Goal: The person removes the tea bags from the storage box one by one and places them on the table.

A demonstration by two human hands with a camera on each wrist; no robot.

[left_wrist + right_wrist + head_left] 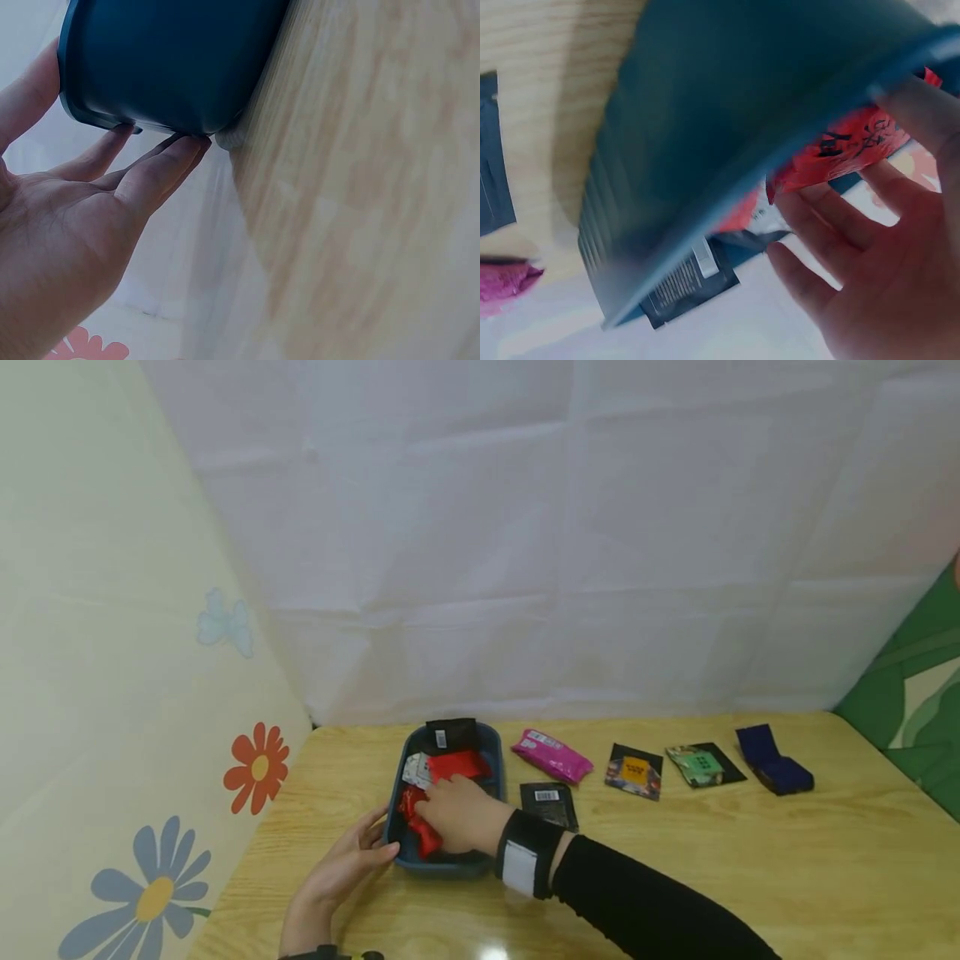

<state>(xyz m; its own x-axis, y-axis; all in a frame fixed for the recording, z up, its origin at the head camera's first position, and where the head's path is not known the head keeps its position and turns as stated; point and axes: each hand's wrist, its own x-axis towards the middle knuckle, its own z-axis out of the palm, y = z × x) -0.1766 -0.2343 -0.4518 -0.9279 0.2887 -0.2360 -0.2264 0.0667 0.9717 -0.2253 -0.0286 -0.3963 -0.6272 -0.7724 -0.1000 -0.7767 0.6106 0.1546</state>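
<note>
A dark blue plastic basket (442,869) stands at the left of the table, holding small packets. My left hand (345,862) grips its near left corner, thumb at the rim and fingers along the side wall (169,71). Inside the basket, my right hand (467,816) holds a shiny red packet with black lettering (847,154) between thumb and fingers. Farther back in the basket lie another red packet (459,764), a silvery white packet (417,770) and a black packet (450,732) leaning on the far rim. Part of the basket's inside is hidden behind my right hand.
Right of the basket lie a pink packet (552,756) and a black packet (551,806). Farther right are a black packet with an orange label (634,771), one with a green label (703,764) and a folded dark blue item (776,764). A white sheet (570,568) hangs behind the table.
</note>
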